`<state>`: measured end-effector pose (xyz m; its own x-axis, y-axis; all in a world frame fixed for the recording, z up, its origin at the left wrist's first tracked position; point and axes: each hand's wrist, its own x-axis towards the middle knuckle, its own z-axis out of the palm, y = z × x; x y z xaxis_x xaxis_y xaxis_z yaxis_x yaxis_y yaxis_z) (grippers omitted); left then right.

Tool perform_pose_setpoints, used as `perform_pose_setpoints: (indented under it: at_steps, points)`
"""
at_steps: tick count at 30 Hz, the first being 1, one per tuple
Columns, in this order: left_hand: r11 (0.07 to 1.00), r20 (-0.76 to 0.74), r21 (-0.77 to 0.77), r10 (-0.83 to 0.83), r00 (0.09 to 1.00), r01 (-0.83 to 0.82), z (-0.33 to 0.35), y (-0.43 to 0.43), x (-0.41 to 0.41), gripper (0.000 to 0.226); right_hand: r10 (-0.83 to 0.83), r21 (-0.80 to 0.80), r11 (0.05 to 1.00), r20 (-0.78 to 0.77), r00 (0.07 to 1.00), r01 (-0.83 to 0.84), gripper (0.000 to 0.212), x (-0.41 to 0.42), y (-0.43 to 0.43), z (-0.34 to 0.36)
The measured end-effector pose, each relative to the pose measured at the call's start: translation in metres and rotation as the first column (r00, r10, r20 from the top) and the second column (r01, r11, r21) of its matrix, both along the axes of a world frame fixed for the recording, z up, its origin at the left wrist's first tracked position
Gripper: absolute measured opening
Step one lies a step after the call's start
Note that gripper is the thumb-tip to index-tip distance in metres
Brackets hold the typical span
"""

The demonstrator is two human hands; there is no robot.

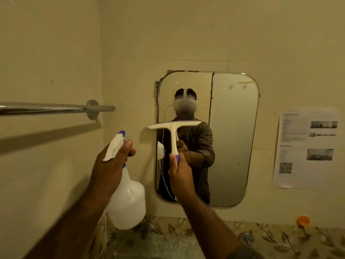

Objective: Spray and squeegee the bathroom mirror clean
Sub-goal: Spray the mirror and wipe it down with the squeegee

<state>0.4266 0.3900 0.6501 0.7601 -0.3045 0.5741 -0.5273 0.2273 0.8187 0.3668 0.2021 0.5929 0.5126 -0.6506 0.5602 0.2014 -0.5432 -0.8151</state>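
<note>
A rounded rectangular mirror [231, 139] hangs on the cream wall ahead, with a dark vertical crack line down its upper middle. My left hand [112, 163] grips the neck of a white spray bottle [128, 200] with a blue-tipped trigger head, held left of the mirror with the nozzle pointing up towards the wall. My right hand [180, 172] holds the handle of a white squeegee [174, 128], upright, its blade level in front of the mirror's left half. Whether the blade touches the glass I cannot tell. A person's reflection shows in the mirror.
A chrome towel bar [56, 107] juts out from the left wall at head height. A printed paper sheet [306, 148] is stuck to the wall right of the mirror. A leaf-patterned tile band [270, 238] runs below, with an orange round object [303, 220] on it.
</note>
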Motion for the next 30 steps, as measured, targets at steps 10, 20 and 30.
perform_pose_setpoints:
  at_steps: [10, 20, 30]
  points:
    - [0.998, -0.019, 0.062, -0.012, 1.0, 0.013, -0.023, -0.003, -0.009, 0.034, -0.064, 0.135, 0.983, -0.391, 0.918, 0.126, 0.023, -0.043, 0.02, -0.175]
    - [0.996, -0.029, 0.061, -0.065, 0.997, 0.066, -0.023, -0.007, -0.024, 0.03, -0.091, -0.123, 0.992, -0.516, 0.852, 0.031, 0.031, -0.098, -0.001, -0.152]
    - [0.992, -0.035, 0.084, -0.091, 0.995, 0.093, -0.02, -0.045, -0.041, 0.04, -0.204, -0.284, 0.958, -0.608, 0.768, 0.03, 0.028, -0.151, -0.087, -0.137]
